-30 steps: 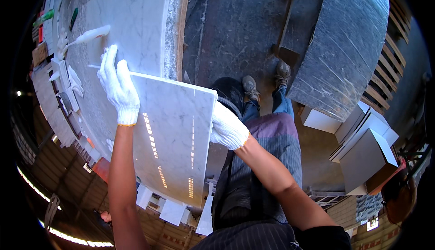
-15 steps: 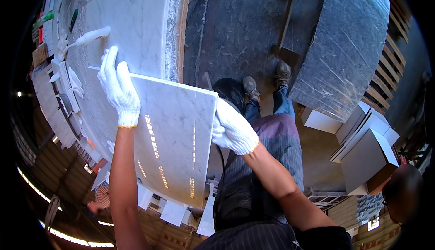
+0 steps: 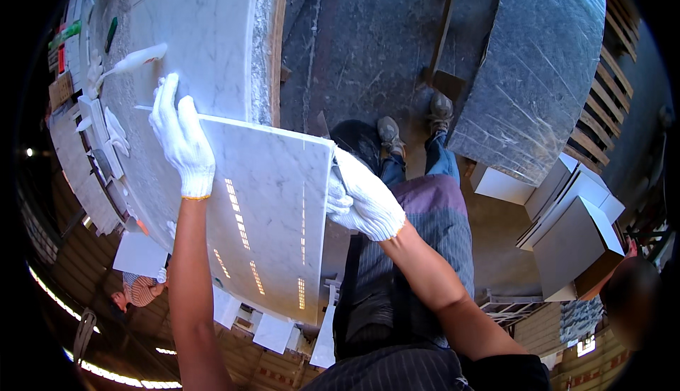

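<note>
A pale grey-veined marble slab (image 3: pixel 269 185) stands tilted in front of me, light streaks reflecting on its polished face. My left hand (image 3: pixel 185 143), in a white knit glove, lies across its upper edge with fingers stretched out and thumb apart. At the slab's right-hand corner is my right hand (image 3: pixel 365 196), also gloved, its fingers curled close against the side edge. A sliver of something dark grey shows between those fingers and the edge, too hidden to name. Just beyond my left fingertips, a white squeeze bottle (image 3: pixel 142 58) with a thin nozzle lies on the marble-topped bench (image 3: pixel 205 15).
A dark green slim tool (image 3: pixel 111 35) lies on the bench's left part. To the right stands a plastic-wrapped grey slab table (image 3: pixel 531 72), with wooden pallet slats (image 3: pixel 602 108) and white boxes (image 3: pixel 574 228) near it. A co-worker (image 3: pixel 142 288) is at lower left beside a white panel (image 3: pixel 140 253).
My right hand shifts slightly along the slab's edge, and more of the dark grey sliver shows. The left hand keeps its place. At lower left, the co-worker and a white panel show more fully.
</note>
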A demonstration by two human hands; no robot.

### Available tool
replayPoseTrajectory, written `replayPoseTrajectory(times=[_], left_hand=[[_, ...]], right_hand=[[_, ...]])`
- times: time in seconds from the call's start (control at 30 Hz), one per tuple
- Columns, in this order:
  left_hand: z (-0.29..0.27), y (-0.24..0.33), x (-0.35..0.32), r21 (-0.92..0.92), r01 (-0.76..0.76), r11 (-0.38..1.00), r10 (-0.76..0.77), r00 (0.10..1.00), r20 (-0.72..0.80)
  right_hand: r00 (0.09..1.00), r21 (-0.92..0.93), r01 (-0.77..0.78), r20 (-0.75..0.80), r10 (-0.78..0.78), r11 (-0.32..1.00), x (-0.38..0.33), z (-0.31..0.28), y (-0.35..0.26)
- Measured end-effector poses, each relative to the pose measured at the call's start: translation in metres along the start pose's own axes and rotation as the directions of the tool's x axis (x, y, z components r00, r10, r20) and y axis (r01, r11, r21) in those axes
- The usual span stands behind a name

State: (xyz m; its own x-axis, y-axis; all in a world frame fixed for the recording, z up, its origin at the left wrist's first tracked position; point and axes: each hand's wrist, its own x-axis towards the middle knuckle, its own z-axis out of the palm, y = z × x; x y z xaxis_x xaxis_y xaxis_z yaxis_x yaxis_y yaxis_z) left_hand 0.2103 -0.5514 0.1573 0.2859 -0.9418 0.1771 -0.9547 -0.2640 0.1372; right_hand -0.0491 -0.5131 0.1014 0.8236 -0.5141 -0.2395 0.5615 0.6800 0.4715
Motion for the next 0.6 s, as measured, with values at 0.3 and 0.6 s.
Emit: replayPoseTrajectory(times=[0.3,0.6], left_hand=[[0.002,-0.004,0.001,0.014,-0.019,1.0,0.019,1.0,0.001],[0.002,-0.001,0.002,-0.01,-0.016,1.0,0.016,1.0,0.002]], right_hand=[[0.952,-0.054,-0.109,-0.294,0.089,0.993,0.022,-0.001,0.014],[0.982,0.035,-0.043,-0.182,0.049,0.998,0.026,0.004,-0.002]])
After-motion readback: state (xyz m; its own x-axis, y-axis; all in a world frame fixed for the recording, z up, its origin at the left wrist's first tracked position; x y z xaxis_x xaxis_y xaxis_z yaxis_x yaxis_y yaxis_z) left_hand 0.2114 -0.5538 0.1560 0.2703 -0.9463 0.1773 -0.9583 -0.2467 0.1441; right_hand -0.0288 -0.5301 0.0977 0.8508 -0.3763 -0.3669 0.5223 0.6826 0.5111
